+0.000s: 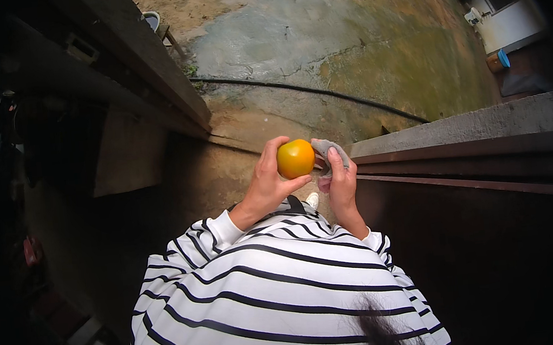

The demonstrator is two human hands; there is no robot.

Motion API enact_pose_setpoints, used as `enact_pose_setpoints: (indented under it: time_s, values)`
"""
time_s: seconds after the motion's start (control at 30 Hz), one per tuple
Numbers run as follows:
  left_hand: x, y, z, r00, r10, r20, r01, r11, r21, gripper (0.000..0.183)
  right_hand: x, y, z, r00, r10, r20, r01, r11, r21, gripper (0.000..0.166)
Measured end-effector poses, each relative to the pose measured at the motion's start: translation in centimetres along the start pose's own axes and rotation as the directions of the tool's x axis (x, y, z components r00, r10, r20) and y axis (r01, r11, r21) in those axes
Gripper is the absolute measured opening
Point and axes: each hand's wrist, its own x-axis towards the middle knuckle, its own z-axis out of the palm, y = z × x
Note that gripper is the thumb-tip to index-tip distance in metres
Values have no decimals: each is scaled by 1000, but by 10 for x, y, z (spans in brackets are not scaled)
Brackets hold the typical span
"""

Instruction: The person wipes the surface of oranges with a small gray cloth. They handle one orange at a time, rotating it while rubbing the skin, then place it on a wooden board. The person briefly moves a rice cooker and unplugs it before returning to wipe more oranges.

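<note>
My left hand (268, 177) grips a round, glossy yellow-orange fruit (295, 159) between thumb and fingers, in front of my chest. Close to the fruit's right side, my right hand (341, 181) holds a folded grey cloth (329, 151), with my thumb pressed on it. A pinkish part of the cloth hangs below, beside the palm. Some fingers of my right hand are hidden behind the cloth. Whether the cloth touches the fruit cannot be told.
A black hose (308, 90) crosses the wet concrete ground (273, 33) outside the doorway. A wall edge (165, 58) stands at left, a concrete ledge (461, 122) at right. Farther off are a stool (171, 39) with a basin (152, 20) and a small bucket (497, 61).
</note>
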Motion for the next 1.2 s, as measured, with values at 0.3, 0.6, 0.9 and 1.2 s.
enact_pose_setpoints:
  time_s: [0.3, 0.6, 0.9, 1.2]
  values:
    - [1, 2, 1, 996, -5, 88, 7, 1000, -19, 64, 21, 8, 17, 856, -483, 183, 517, 797, -314, 29]
    - [5, -2, -8, 968, -189, 166, 251, 767, -591, 68, 15, 21, -2, 961, 276, -5, -261, 917, 301, 40]
    - [4, -11, -4, 958, -171, 229, 279, 730, -623, 65, 16, -7, 25, 742, -608, 283, 670, 650, -358, 34]
    - [2, -10, -8, 964, -113, 242, 245, 732, -635, 70, 2, -17, 30, 678, -624, 389, 728, 500, -468, 36]
